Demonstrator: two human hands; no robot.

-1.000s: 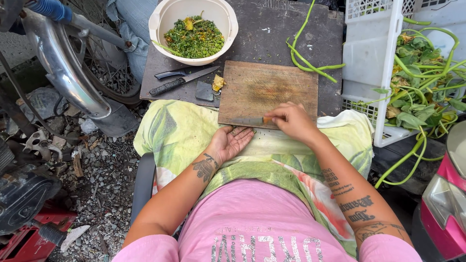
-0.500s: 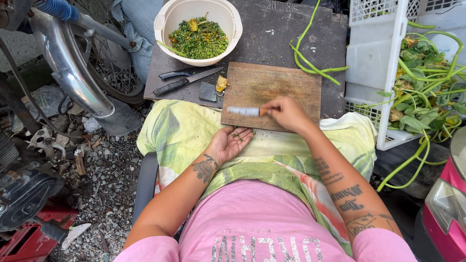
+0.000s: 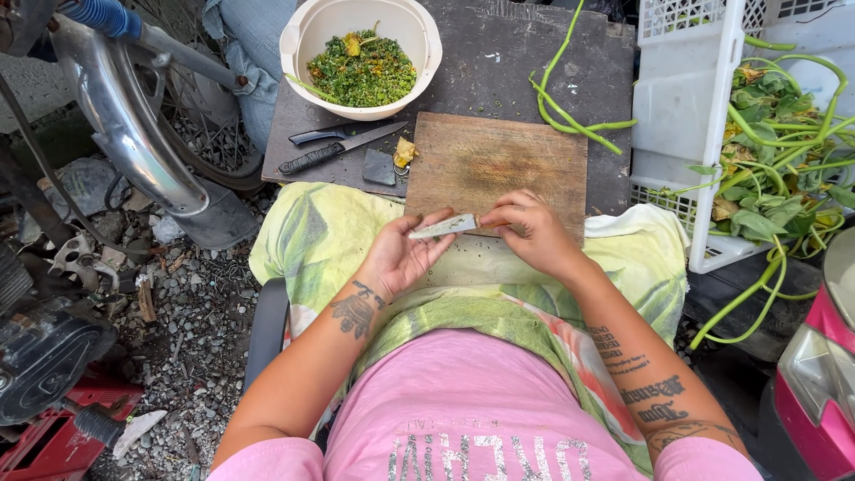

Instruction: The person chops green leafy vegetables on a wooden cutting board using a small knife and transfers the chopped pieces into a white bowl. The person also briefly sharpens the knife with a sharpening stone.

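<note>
My right hand (image 3: 533, 233) grips the handle of a small knife (image 3: 448, 226) at the near edge of a wooden cutting board (image 3: 499, 165). The blade points left, and the fingers of my left hand (image 3: 399, 255) touch its tip from below. Both hands hover over a green leaf-print cloth (image 3: 312, 233) on my lap. Beyond the board stands a cream bowl (image 3: 305, 39) of chopped greens. Two more knives (image 3: 337, 147) lie on the dark board next to it.
Long green stems (image 3: 570, 105) lie on the dark tabletop (image 3: 499, 71) behind the board. A white plastic crate (image 3: 686, 98) of leafy stems stands at right. A motorbike's chrome exhaust (image 3: 125, 125) and gravel lie at left.
My right hand lifted the knife off the board's near edge and drew it toward me. My left hand rose from my lap to meet the blade.
</note>
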